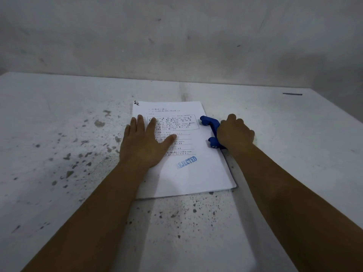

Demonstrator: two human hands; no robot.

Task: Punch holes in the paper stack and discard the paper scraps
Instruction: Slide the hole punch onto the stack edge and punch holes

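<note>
- Head view: your right hand [235, 134] is closed over the handle of the blue hole punch [211, 130], knuckles up, pressing down on it.
- Two rounded blue heads of the punch stick out from under that grip and sit on the right edge of the paper stack [182, 154], about halfway along it.
- Your left hand [145, 142] lies flat and open on the left half of the top sheet, fingers spread, holding nothing and pinning the stack down.
- You can read a blue "REJECTED" stamp [187, 162] on the sheet below the printed lines, between your two forearms.
- A small binder clip [136, 103] sits at the far left corner of the stack.
- Everything rests on the white, paint-speckled counter [59, 154], near its middle, with a grey wall [176, 36] behind.
</note>
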